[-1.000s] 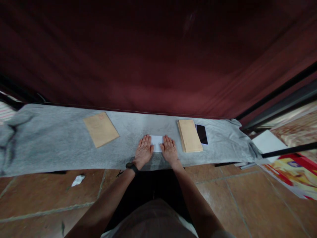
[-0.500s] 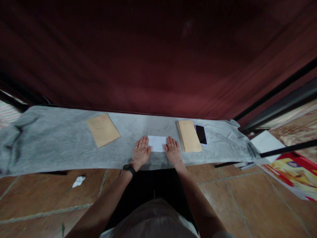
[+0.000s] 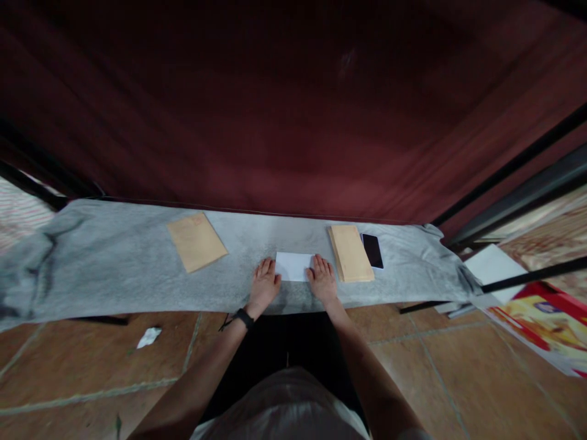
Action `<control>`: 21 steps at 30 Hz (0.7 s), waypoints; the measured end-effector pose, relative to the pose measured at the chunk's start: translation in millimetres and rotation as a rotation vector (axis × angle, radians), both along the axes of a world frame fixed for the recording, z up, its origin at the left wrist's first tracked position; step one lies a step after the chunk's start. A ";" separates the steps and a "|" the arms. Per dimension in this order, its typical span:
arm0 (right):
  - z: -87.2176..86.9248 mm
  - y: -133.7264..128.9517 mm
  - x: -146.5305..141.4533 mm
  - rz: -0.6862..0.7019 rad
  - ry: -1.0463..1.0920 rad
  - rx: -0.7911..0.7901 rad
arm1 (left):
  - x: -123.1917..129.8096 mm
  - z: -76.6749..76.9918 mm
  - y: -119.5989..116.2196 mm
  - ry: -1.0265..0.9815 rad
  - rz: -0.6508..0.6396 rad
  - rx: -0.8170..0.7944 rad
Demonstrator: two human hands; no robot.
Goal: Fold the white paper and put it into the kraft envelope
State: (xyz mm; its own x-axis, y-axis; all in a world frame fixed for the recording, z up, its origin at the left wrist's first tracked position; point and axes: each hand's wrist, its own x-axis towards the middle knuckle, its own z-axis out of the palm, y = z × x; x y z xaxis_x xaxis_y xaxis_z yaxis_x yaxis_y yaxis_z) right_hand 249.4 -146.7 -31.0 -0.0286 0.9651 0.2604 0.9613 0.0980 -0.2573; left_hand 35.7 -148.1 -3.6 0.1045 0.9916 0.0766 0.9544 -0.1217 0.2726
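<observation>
A: How are the hands placed?
B: The left hand point(image 3: 265, 284) lies palm down, fingers straight, at the left end of the white paper point(image 3: 293, 267). The right hand point(image 3: 323, 279) lies the same way at the paper's right end, its thumb over the border. Both are opened out flat; neither is closed around anything.
A: And the paper itself?
B: It's a plain white rectangle, flat on the cloth-covered bench point(image 3: 257, 229), its long sides running from one hand to the other. From here I can't tell whether it's folded or a single layer.
A: What stands around it?
B: Left of the paper, well apart, a brown envelope point(image 3: 197, 242) lies at a slant. Right of the paper, just past the right hand, there's a stack of brown envelopes point(image 3: 353, 253), with a phone point(image 3: 372, 250) beside it on the side away from the paper.
A: Where are the edges?
B: The bench's front edge runs near the paper, on the person's side. Its back edge is farther off, beyond the paper, along a dark red surface point(image 3: 275, 153).
A: Which side has more room?
B: The left: a wide stretch of grey cloth separates the paper from the slanted envelope. The gap on the right is narrower.
</observation>
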 end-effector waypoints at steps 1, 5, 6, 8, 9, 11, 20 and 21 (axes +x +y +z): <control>1.0 0.5 0.0 -0.003 0.003 -0.012 | 2.1 1.7 1.6 -0.028 0.015 -0.005; 10.9 7.0 -0.9 0.006 -0.009 -0.110 | 8.0 5.5 7.2 -0.115 0.072 -0.007; 14.9 10.2 -1.5 0.025 -0.013 -0.142 | 8.6 5.6 7.7 -0.126 0.078 -0.002; 24.3 18.7 -3.1 0.077 -0.017 -0.209 | 8.6 4.7 7.0 -0.138 0.079 0.018; 29.5 23.8 -3.9 0.097 -0.018 -0.241 | 8.2 4.1 6.2 -0.141 0.075 0.028; 39.8 34.6 -5.5 0.115 -0.022 -0.292 | 6.9 2.6 3.9 -0.147 0.061 0.043; 69.8 65.9 -0.6 0.194 0.063 -0.243 | 1.2 -0.8 7.9 -0.336 0.039 0.126; 73.3 66.6 0.6 0.204 0.083 -0.228 | 0.8 1.5 10.3 -0.373 0.042 0.153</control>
State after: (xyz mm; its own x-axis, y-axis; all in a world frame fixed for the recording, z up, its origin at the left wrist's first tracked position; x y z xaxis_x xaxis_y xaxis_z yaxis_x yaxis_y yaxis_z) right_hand 250.0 -80.1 42.2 -0.2150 0.9755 0.0474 0.9025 0.2170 -0.3720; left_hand 36.5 -137.7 -2.1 0.0015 0.9686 0.2488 0.7984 -0.1510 0.5828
